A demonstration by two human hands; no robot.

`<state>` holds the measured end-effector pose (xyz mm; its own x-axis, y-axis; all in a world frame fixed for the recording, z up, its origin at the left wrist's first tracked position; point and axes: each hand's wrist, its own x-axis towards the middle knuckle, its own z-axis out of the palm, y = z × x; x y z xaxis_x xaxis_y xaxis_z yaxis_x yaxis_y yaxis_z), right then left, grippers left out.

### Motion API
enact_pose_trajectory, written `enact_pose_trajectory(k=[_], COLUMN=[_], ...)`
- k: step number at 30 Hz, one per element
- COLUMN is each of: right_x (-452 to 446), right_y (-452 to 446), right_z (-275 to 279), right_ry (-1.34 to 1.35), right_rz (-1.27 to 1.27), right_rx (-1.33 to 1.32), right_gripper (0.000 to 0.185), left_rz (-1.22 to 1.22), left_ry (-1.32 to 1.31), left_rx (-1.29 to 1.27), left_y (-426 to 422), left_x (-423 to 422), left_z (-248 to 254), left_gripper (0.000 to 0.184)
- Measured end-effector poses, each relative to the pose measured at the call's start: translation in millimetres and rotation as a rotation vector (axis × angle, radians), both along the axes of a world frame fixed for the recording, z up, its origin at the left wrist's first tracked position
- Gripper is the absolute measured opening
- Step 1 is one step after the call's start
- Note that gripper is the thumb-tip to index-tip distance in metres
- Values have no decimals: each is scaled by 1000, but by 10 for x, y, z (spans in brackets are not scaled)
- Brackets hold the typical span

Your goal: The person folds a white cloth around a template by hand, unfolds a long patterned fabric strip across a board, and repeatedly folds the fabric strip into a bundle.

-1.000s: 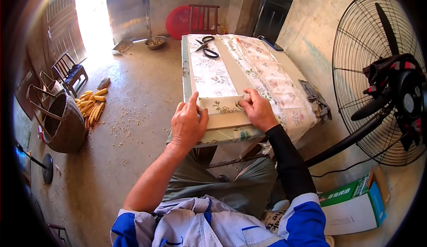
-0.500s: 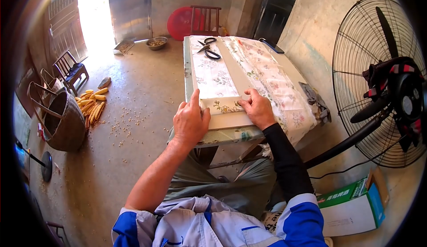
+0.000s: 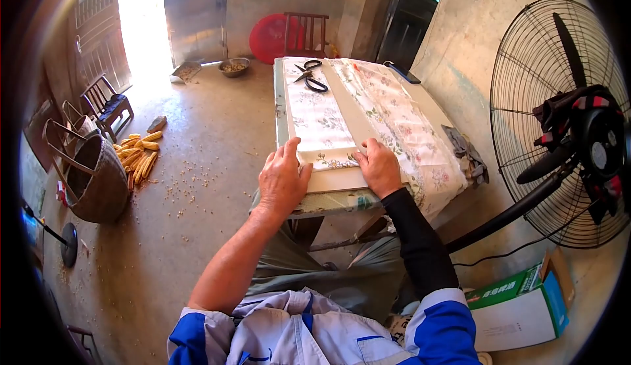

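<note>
A long white floral fabric strip [image 3: 320, 113] runs along the left side of the table, its near end turned over into a narrow fold [image 3: 334, 160] with yellow-brown flowers. At the fold's left end, my left hand [image 3: 282, 178] grips the cloth edge, thumb on the near side. My right hand [image 3: 381, 170] pinches the right end between thumb and bent fingers. Black-handled scissors [image 3: 309, 76] lie with blades apart on the strip's far end. A wider floral cloth [image 3: 407, 125] lies just right of my right hand and hangs over the table's near edge.
A pale board shows on the table [image 3: 328, 202]. A phone [image 3: 402, 72] lies at its far right, a grey rag [image 3: 465, 151] at the right edge. A large fan [image 3: 559, 122] stands right, a green-white box [image 3: 516, 306] below. Corn cobs [image 3: 139, 155] and a basket [image 3: 95, 178] sit left.
The view has shifted slightly. My left index finger has come down from its raised position, and my right thumb has drawn in at the fold's end. The fold stays between both hands.
</note>
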<state>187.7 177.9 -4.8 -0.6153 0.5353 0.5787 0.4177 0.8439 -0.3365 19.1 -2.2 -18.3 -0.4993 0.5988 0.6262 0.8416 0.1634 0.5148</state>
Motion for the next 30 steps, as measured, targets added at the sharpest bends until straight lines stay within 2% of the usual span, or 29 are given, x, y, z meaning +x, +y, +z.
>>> enact_pose_trajectory(k=[3, 6, 12, 15, 19, 26, 30], right_x=[1, -1, 1, 11, 1, 22, 28], right_y=[2, 8, 0, -9, 13, 2, -5], right_z=[-7, -22, -40, -30, -68, -61, -51], right_ry=[23, 22, 35, 15, 55, 60, 67], right_rz=[20, 24, 27, 15, 24, 22, 32], right_rx=[19, 0, -14, -4, 23, -2, -9], right_gripper=[30, 30, 28, 28, 26, 22, 21], left_rz=[-32, -40, -33, -91, -357, -313, -332], left_ry=[-103, -120, -124, 270, 249, 287, 296], left_rx=[-94, -64, -48, 129, 27, -310, -364], left_y=[-55, -34, -55, -81, 5, 308, 268], left_x=[16, -16, 38, 139, 405, 374, 386], left_z=[82, 33, 64, 132, 223, -5, 30], left_gripper=[44, 40, 43, 48, 64, 92, 97])
